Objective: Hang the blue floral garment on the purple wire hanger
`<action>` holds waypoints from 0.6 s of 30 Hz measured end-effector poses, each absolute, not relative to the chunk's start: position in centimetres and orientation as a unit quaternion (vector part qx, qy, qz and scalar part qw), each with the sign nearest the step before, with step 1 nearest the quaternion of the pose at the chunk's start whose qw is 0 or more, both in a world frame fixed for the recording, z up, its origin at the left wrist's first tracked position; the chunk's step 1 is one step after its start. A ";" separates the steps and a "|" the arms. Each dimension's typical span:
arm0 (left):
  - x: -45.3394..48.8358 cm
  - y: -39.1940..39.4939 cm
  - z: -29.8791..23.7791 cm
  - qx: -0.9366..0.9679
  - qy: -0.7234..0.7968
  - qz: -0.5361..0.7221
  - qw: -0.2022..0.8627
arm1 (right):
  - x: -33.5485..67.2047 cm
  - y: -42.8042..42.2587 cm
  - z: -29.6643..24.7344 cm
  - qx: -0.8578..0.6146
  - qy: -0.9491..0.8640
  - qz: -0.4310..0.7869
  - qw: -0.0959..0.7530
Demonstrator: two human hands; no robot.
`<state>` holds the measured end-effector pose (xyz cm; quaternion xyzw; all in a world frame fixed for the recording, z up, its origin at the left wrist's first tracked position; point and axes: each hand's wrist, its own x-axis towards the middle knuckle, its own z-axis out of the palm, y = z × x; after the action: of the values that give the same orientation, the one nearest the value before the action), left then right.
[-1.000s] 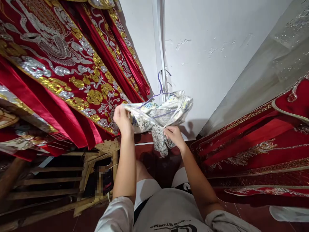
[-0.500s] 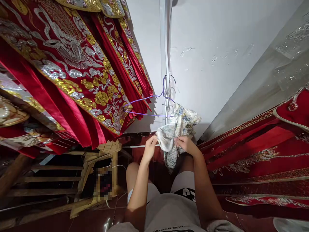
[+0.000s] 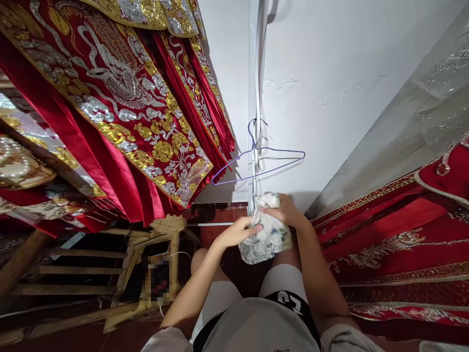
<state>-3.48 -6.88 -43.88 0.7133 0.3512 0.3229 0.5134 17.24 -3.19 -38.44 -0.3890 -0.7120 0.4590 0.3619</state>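
Left hand (image 3: 237, 231) grips bunched floral cloth (image 3: 273, 238), thumb on top; right hand (image 3: 287, 210) grasps its upper right side, fingers partly hidden. Cloth is above the person's knees, below bare purple hanger (image 3: 253, 143) hanging by white wall (image 3: 311, 112). Embroidered red garments (image 3: 146, 124) at left.

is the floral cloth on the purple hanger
No, the left hand and right hand hold the floral cloth below the purple hanger.
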 end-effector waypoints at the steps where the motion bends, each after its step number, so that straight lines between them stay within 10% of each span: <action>1: -4.2 -7.0 -44.0 0.726 0.368 0.291 0.502 | 17.5 -2.2 -38.1 -0.410 -0.716 0.420 0.379; 18: -15.9 -2.7 -39.9 0.782 0.595 0.122 0.140 | 18.7 6.4 -42.1 -0.560 -0.717 0.239 0.339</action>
<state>-15.89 -2.68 -39.89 0.7816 0.5953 0.1224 0.1404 18.72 6.39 -42.08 -0.5597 -0.7173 0.2388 0.3394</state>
